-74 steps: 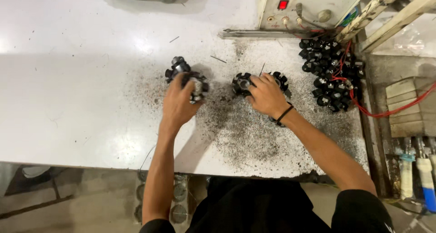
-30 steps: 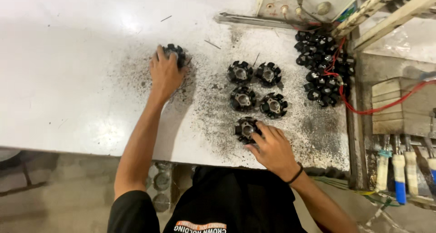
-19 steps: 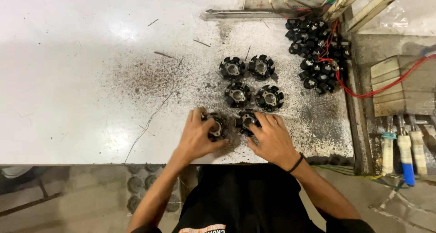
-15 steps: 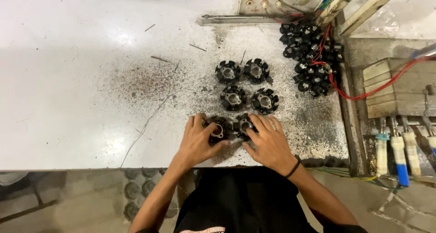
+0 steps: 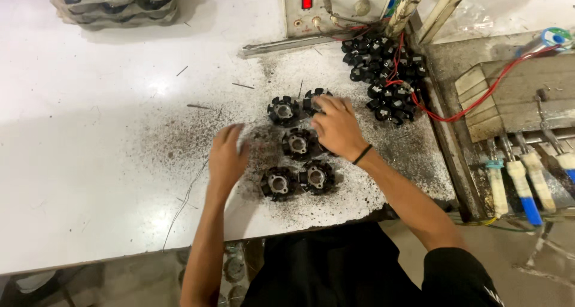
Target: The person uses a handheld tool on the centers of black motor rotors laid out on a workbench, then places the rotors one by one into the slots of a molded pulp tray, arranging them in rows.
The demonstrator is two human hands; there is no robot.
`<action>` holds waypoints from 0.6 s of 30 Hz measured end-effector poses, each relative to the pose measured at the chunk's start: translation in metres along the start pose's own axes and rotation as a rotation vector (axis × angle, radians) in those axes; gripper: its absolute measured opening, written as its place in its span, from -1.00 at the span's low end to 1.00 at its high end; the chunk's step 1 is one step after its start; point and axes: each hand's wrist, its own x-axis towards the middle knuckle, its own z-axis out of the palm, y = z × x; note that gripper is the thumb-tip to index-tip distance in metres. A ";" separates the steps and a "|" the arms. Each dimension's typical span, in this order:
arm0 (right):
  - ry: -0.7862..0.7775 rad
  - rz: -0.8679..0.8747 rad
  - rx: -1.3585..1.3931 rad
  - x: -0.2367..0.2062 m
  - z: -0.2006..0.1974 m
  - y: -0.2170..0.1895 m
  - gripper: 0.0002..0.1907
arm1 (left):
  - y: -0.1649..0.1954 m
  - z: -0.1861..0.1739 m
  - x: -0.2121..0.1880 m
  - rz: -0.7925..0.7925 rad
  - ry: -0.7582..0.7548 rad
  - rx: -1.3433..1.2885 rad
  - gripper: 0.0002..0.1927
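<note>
Far left, at the top edge of the white worktable (image 5: pixel 90 163), stands a stack of grey trays (image 5: pixel 117 4) loaded with dark round parts. The table surface from centre to right is strewn with black grit and thin wire offcuts.

The left hand (image 5: pixel 227 154) lies flat on the table, palm down, fingers loosely together and slightly blurred; it holds nothing and sits just left of the cluster of black toothed stator cores. Nearest to it is the lower-left core (image 5: pixel 278 183), with the lower-right core (image 5: pixel 316 176) touching alongside. Above them sit the middle core (image 5: pixel 297 143) and the upper-left core (image 5: pixel 283 110).

The right hand (image 5: pixel 336 127), a dark band on its wrist, rests over two further cores; its fingers are curled over the upper-right core (image 5: pixel 312 97). Whether it grips that core cannot be determined.

Further right lies a heap of similar cores (image 5: pixel 383 73) tangled with a red wire (image 5: pixel 479 100), below a grey control box (image 5: pixel 335 4). At far right, several tool handles (image 5: pixel 527 181) lie in a row.
</note>
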 end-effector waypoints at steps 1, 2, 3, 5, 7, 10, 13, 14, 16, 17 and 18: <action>0.089 0.019 0.025 -0.009 -0.008 0.003 -0.88 | -0.013 -0.004 -0.005 -0.018 0.031 0.213 -0.54; 0.176 0.045 0.045 -0.023 -0.021 0.009 -0.90 | -0.024 -0.006 -0.009 -0.031 0.057 0.421 -0.48; 0.269 0.081 0.056 -0.039 -0.036 0.017 -0.92 | -0.033 -0.009 -0.016 -0.096 0.050 0.324 -0.63; 0.421 0.152 0.011 -0.086 -0.068 0.037 -0.95 | -0.044 -0.011 -0.025 -0.099 0.121 0.209 -0.74; 0.568 0.286 -0.086 -0.150 -0.104 0.063 -0.95 | -0.046 -0.012 -0.031 -0.081 0.112 0.212 -0.83; 0.732 0.637 -0.407 -0.255 -0.161 0.122 -0.80 | -0.032 -0.017 -0.027 0.040 0.130 0.256 -0.91; 0.446 0.944 -0.664 -0.340 -0.202 0.188 -0.77 | -0.001 -0.043 -0.028 -0.217 0.021 -0.526 -0.89; 0.347 0.961 -0.645 -0.358 -0.209 0.207 -0.69 | 0.014 -0.050 -0.027 -0.255 0.042 -0.673 -0.91; 0.267 0.934 -0.588 -0.382 -0.205 0.229 -0.63 | 0.047 -0.067 -0.032 -0.350 0.079 -0.956 -0.93; 0.284 0.891 -0.556 -0.391 -0.202 0.230 -0.68 | 0.063 -0.079 -0.040 -0.332 0.011 -0.791 -0.91; 0.297 0.844 -0.522 -0.396 -0.200 0.226 -0.72 | 0.078 -0.094 -0.054 -0.317 -0.053 -0.626 -0.87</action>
